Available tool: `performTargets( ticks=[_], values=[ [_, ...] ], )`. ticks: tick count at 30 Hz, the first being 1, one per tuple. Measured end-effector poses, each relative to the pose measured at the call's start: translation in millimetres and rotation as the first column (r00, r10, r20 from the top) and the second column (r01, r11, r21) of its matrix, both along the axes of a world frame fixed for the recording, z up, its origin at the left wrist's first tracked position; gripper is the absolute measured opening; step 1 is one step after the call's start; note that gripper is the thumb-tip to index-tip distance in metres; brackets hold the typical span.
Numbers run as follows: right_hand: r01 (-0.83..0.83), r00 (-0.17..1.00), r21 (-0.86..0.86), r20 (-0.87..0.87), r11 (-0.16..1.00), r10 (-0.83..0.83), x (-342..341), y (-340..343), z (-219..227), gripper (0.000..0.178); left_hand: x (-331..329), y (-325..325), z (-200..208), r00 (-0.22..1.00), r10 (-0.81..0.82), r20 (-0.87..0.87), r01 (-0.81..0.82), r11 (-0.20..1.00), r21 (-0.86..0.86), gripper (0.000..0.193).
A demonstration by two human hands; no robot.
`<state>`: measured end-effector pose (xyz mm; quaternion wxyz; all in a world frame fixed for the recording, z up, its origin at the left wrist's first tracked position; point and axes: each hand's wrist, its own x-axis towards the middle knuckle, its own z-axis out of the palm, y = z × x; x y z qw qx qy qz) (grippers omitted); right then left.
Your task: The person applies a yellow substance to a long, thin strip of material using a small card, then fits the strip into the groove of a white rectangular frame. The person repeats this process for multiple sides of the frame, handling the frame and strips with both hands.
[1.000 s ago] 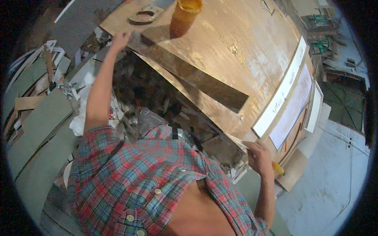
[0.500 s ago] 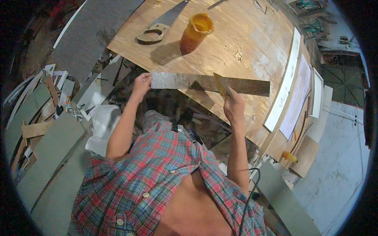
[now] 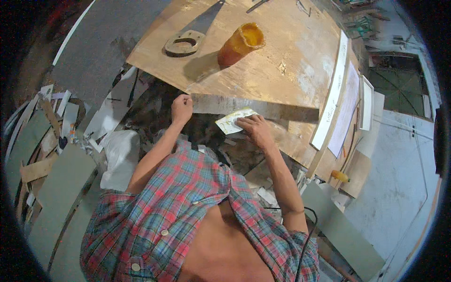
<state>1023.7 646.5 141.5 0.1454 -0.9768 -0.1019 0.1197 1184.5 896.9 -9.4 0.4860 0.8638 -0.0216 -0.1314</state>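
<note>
A long, thin strip (image 3: 211,104) with a grey, streaked face, darker toward its right end, lies along the near edge of the plywood table. My left hand (image 3: 182,109) is closed in a pinch on its left end. Just under the strip's lower edge, my right hand (image 3: 256,129) grips a small white and yellow sheet (image 3: 230,123) like paper, fingers spread over its right part. What the sheet is made of I cannot tell. Beyond the strip stands an orange-brown container (image 3: 239,47) with a yellowish inside, and left of it a handsaw (image 3: 185,43) lies flat.
On the plywood table's (image 3: 282,89) right side lie a white strip (image 3: 331,94), a pale sheet (image 3: 345,108) and a white frame (image 3: 367,103). A yellow handle (image 3: 340,176) sits at the near right corner. Offcuts (image 3: 40,167) pile up at left; a black cable (image 3: 314,223) hangs by my right arm.
My right hand has moved left and nearer to me, and the sheet has turned from nearly edge-on to face-up. The strip and my left hand have shifted slightly right and nearer.
</note>
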Motion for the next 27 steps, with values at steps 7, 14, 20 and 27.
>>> performTargets(
  ticks=[7, 14, 20, 27],
  values=[
    [0.247, 0.966, -0.016, -0.073, 0.969, -0.247, -5, 11, 2, 0.039, -9, -8, -9, 0.999, 0.038, 0.007, -0.038, 0.998, -0.055, 0.017],
    [0.578, 0.786, 0.2, 0.125, 0.791, -0.605, -17, -5, 42, 0.022, -13, -9, 11, 0.997, 0.07, -0.024, -0.071, 0.995, -0.072, 0.016],
    [0.636, 0.772, -0.132, 0.084, 0.761, -0.63, -14, -20, -52, 0.026, -21, -18, 7, 0.995, 0.081, -0.059, -0.089, 0.986, -0.139, 0.016],
    [0.419, 0.907, 0.336, -0.108, 0.844, -0.407, 12, 97, -10, 0.032, -16, -12, -11, 0.991, 0.053, -0.124, -0.074, 0.982, -0.175, 0.018]
  ],
)
